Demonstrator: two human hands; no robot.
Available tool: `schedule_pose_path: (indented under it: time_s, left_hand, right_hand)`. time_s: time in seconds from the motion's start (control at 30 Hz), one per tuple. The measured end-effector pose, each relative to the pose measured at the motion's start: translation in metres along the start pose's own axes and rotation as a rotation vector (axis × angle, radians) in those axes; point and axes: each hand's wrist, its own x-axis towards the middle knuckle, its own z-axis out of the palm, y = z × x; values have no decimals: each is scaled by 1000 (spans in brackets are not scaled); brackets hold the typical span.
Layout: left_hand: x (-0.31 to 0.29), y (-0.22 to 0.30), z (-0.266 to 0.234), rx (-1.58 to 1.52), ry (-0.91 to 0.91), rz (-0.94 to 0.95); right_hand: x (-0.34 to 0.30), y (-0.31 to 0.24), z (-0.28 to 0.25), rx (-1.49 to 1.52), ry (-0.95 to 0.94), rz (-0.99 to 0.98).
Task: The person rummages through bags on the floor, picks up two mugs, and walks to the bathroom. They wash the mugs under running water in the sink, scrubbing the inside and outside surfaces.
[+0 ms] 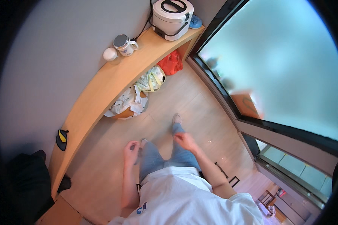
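Note:
My left hand [131,152] hangs in front of my left thigh, its fingers loosely curled in, with nothing visible in it. Over my right leg, my right hand [186,141] is bent inward with the fingers closed; no held thing shows there. Both hands are apart from the furniture. I stand on a pale floor [199,108] in blue jeans and a white T-shirt. To the left curves a light wooden shelf [88,103], nearer to my left hand than to my right.
On the shelf stand a white rice cooker [172,20], a lidded mug [125,45], a white jar [110,55] and a black-and-yellow item [62,140]. Beneath are a white bag [127,103], a yellow-handled bag [151,79] and a red bag [171,63]. A black-framed frosted panel [281,63] rises on the right.

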Motion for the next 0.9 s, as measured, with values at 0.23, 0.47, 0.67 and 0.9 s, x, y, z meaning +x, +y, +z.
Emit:
schedule_pose_path:
  time_s: [0.23, 0.47, 0.67, 0.9]
  left_hand:
    - [-15, 19, 52, -40, 42, -114]
    - [-26, -7, 54, -101, 133, -119]
    - [-19, -48, 81, -280, 127, -241]
    - [31, -66, 130, -442, 58, -284]
  right_hand:
    - [23, 65, -91, 54, 131, 219]
    - [42, 51, -74, 120, 105, 180]
    - [61, 31, -17, -132, -37, -24]
    - [134, 71, 0, -33, -229, -56]
